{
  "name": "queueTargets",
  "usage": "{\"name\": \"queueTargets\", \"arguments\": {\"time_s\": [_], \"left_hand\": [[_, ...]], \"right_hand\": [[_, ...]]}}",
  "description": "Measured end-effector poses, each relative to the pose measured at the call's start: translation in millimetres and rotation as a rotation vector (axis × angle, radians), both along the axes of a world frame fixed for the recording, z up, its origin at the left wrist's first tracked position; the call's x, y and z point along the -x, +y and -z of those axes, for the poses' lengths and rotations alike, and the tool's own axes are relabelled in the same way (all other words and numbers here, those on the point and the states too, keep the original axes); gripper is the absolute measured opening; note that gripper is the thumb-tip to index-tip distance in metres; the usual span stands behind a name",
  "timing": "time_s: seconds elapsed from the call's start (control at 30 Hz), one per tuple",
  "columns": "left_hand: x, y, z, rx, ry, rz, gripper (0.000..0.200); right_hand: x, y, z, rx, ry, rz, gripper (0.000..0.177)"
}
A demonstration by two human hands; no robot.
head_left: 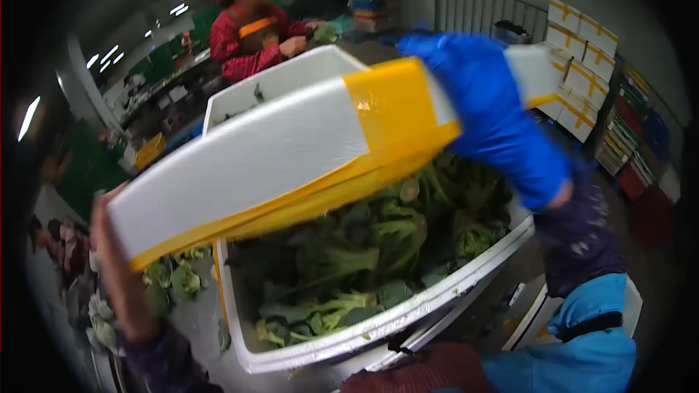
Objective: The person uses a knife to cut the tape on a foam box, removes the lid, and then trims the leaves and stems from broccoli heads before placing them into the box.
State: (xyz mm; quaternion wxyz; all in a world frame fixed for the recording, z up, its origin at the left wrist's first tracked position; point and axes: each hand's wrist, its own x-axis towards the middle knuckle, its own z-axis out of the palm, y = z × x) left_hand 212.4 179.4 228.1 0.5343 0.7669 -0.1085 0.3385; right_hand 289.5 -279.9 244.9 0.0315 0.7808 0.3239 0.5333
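Observation:
My left hand is bare and closed round the left end of a white foam box with yellow tape. On the box's right part lies my right hand, in a blue glove; motion blurs its fingers, but it grips the box. The box is held tilted above a large white foam bin. Broccoli leaves and stems fill much of that bin. The inside of the held box is hidden from view.
Beyond the held box, a co-worker in red handles a green vegetable beside another white box. Taped white boxes are stacked at the right. Broccoli pieces lie on the table at the left.

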Motion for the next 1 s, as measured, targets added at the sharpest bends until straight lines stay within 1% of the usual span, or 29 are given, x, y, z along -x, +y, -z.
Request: {"name": "queueTargets", "arguments": {"time_s": [0.03,0.1,0.13,0.17,0.2,0.23,0.3,0.33,0.37,0.43,0.5,0.57,0.6,0.63,0.7,0.77,0.8,0.83,0.9,0.93,0.97,1.0], "left_hand": [[-16,2,17,0.341,0.128,0.059,0.042],[-10,-9,18,-0.007,0.027,-0.001,0.044],[-4,-20,13,0.144,0.053,0.097,0.045],[-6,-34,-2,0.291,0.057,0.193,0.047],[-2,-36,-6,0.405,-0.040,0.215,0.049],[-3,-22,-16,0.578,-0.087,0.393,0.046],[3,-39,-30,0.578,-0.165,0.285,0.051],[8,-40,-24,0.527,-0.178,0.211,0.051],[14,-43,-17,0.470,-0.142,0.173,0.053],[29,-44,-3,0.431,-0.020,0.108,0.054],[37,-43,11,0.383,0.013,-0.012,0.055],[49,-41,20,0.368,0.041,-0.033,0.054],[54,-41,25,0.372,0.043,-0.042,0.054],[57,-41,29,0.359,0.079,-0.063,0.052],[64,-43,38,0.343,0.126,-0.073,0.051],[71,-46,51,0.331,0.203,-0.107,0.050],[74,-46,58,0.361,0.219,-0.103,0.046],[75,-46,63,0.382,0.213,-0.108,0.046],[77,-48,71,0.368,0.288,-0.125,0.042],[76,-51,74,0.376,0.294,-0.129,0.040],[74,-55,75,0.381,0.299,-0.146,0.040],[72,-62,76,0.400,0.310,-0.135,0.039]], "right_hand": [[-9,6,16,-0.020,-0.065,0.024,0.065],[-1,-14,16,0.003,-0.044,0.058,0.058],[0,-22,13,0.024,-0.016,0.016,0.057],[-2,-26,-6,0.038,-0.008,-0.025,0.057],[-1,-34,-28,0.040,-0.005,-0.102,0.057],[-1,-40,-41,0.038,0.000,-0.179,0.057],[-10,-65,-51,-0.027,0.013,-0.144,0.057],[-14,-76,-54,-0.017,0.009,-0.119,0.055],[-19,-79,-55,-0.018,-0.003,-0.140,0.055],[-25,-78,-54,-0.044,0.001,-0.157,0.055],[-33,-62,-52,-0.060,-0.008,-0.143,0.056],[-41,-45,-44,0.032,0.011,-0.094,0.058],[-41,-38,-30,0.017,-0.035,0.026,0.060],[-47,-50,-38,0.020,-0.038,0.022,0.060],[-66,-122,-53,-0.092,0.148,-0.001,0.057],[-74,-240,-45,-0.299,0.017,0.225,0.054],[-76,-322,-50,-0.273,-0.084,0.252,0.050],[-33,-354,-72,-0.742,0.336,0.278,0.050],[68,-305,-87,-1.114,0.267,0.506,0.056],[84,-321,-86,-1.243,0.290,0.295,0.058],[97,-354,-86,-1.011,0.160,0.338,0.058],[106,-334,-72,-1.139,-0.158,0.530,0.059]]}}
